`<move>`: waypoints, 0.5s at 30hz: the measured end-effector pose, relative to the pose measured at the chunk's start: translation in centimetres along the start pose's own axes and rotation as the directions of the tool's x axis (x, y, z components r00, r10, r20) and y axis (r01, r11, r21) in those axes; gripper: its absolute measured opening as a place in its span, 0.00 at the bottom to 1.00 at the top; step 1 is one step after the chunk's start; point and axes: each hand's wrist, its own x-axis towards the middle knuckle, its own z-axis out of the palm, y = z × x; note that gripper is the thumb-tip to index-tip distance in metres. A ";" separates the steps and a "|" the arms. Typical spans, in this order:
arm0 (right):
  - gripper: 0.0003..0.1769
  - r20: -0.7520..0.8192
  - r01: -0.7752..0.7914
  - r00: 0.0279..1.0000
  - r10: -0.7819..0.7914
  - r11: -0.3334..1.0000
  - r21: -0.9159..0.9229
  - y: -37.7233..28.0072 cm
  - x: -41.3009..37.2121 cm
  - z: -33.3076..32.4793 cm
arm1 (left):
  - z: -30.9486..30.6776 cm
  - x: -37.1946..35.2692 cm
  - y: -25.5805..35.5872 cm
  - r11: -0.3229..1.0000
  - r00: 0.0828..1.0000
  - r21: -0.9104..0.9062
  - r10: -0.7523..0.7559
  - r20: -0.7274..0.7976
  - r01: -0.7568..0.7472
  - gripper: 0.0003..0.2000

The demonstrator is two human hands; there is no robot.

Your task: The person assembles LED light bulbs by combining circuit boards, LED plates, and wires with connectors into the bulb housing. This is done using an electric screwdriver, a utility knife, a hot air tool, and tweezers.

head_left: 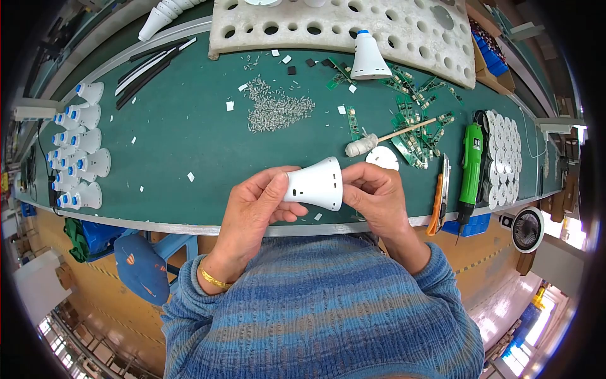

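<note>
My left hand point(257, 201) is wrapped round the narrow end of a white cone-shaped plastic housing point(315, 184), which lies on its side above the table's front edge. Small dark slots show in its wall, and its wide end faces right. At that wide mouth my right hand point(377, 194) has thumb and fingers pinched together; the fingertips are partly hidden by the rim, so what they hold cannot be made out. Just behind the right hand lies a white round disc point(382, 158). A stick with a white wrapped end point(362, 146) rests beside the disc.
Screws point(271, 107) are heaped mid-table, with green circuit boards point(410, 136) to their right. A cutter knife point(437, 202), a green electric screwdriver point(471, 164) and stacked discs point(504, 158) lie right. Housings point(95, 163) stand left; another housing point(370, 60) stands by a foam board point(341, 47).
</note>
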 end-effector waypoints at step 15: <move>0.08 0.020 0.022 1.000 -0.023 0.999 0.040 0.2 0.0 -0.2 | -0.1 0.4 -0.1 1.000 1.000 0.013 0.004 -0.013 -0.004 0.20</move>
